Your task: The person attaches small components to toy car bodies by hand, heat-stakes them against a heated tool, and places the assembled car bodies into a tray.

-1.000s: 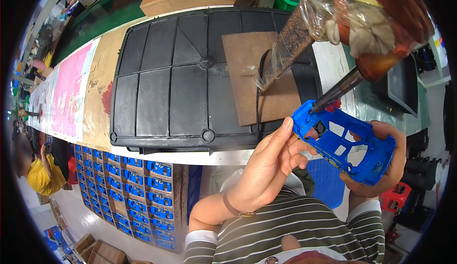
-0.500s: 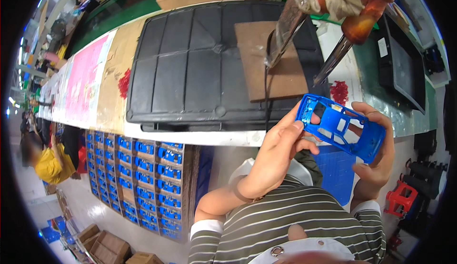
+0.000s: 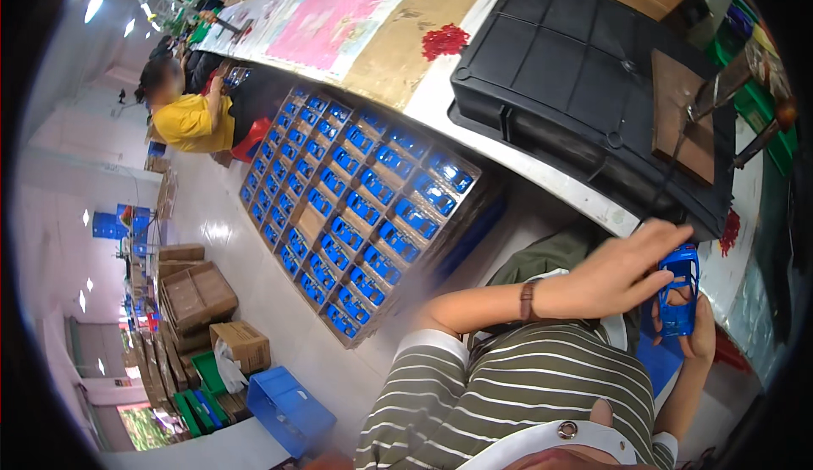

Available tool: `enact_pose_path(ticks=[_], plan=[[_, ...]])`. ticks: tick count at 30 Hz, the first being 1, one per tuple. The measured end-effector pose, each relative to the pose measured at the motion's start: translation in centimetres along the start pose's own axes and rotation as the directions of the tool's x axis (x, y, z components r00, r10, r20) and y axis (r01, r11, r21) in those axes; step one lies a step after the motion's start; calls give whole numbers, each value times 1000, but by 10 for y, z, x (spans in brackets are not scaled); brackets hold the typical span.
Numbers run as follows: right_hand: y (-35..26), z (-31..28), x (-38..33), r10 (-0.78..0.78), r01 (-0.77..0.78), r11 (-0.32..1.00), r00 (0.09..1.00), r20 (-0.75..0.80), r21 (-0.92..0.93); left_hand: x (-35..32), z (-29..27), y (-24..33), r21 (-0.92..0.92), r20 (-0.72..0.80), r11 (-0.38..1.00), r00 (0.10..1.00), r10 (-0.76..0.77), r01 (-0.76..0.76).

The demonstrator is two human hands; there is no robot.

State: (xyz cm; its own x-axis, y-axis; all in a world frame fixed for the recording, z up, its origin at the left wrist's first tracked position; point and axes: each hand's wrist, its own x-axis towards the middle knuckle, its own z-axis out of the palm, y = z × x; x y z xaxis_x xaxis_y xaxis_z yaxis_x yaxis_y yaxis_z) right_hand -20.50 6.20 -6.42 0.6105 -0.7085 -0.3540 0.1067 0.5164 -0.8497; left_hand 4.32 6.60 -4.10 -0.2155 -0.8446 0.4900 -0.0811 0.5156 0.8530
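A blue plastic toy car body shell [image 3: 677, 324] with open windows is at the lower right, held roughly upright. Its lower end rests in my right hand [image 3: 699, 334], whose fingers curl behind it and partly show through the windows. At the shell's upper left, my left hand [image 3: 622, 273] stretches its fingers past the top end, with the thumb beside the left edge. The left fingers are slightly blurred, and whether they touch the shell is hard to tell.
A large black plastic bin lid [image 3: 567, 72] lies on the white bench [image 3: 542, 161], bearing a brown board [image 3: 677, 114] and a metal fixture. Red bits [image 3: 445, 42] lie nearby. A divided tray [image 3: 309, 220] of blue shells stands left. A person in yellow [image 3: 188, 123] sits beyond.
My view has swung left, bringing the shell tray and floor boxes further in. The left hand's fingers have gone from gripping the shell's end to stretched out; the right hand still holds it.
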Motion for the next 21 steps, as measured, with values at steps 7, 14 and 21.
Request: enact_pose_path(ticks=[7, 14, 21], plan=[[5, 1, -7, -133, 132, 991, 991, -12, -19, 2, -211, -61, 679, -679, 616, 661, 320, 399], [2, 9, -1, -173, 165, 982, 980, -94, -96, -7, -325, -149, 747, -646, 285, 758, 92, 601], [-2, 9, -1, -216, 198, 970, 968, -125, -139, 3, -329, -159, 759, -630, 228, 777, 17, 610]])
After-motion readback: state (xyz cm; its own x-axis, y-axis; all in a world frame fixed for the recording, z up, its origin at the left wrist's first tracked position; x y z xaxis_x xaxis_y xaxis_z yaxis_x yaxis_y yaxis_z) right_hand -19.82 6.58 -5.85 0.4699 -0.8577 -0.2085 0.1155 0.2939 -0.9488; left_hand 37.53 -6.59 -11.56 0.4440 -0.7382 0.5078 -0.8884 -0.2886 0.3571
